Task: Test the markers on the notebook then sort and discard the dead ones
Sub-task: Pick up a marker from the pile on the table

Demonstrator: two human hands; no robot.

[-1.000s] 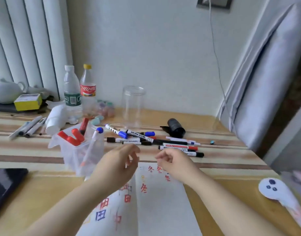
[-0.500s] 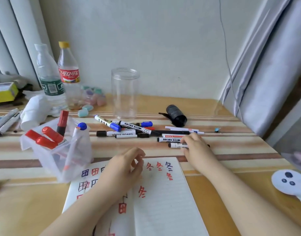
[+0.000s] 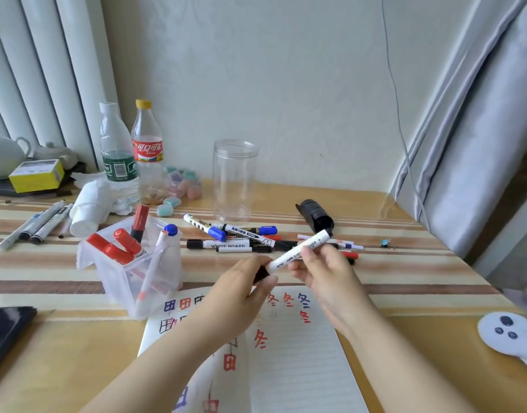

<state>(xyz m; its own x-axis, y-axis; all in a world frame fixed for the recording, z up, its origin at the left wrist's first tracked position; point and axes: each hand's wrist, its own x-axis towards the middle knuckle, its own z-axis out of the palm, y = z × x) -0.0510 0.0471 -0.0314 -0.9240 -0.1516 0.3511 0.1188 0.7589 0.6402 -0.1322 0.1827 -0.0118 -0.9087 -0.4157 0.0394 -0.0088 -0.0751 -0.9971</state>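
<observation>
Right hand (image 3: pixel 321 271) grips the marker (image 3: pixel 298 251) barrel; left hand (image 3: pixel 244 281) pinches its black cap: pull straight apart, over the notebook (image 3: pixel 292 368).

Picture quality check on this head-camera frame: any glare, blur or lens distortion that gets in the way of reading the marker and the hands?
Head view: soft daylight, no harsh shadows; the white marker and both hands, left and right, read fairly sharp. The wide lens bows the curtain, and the clear jar carries only faint glare.
</observation>
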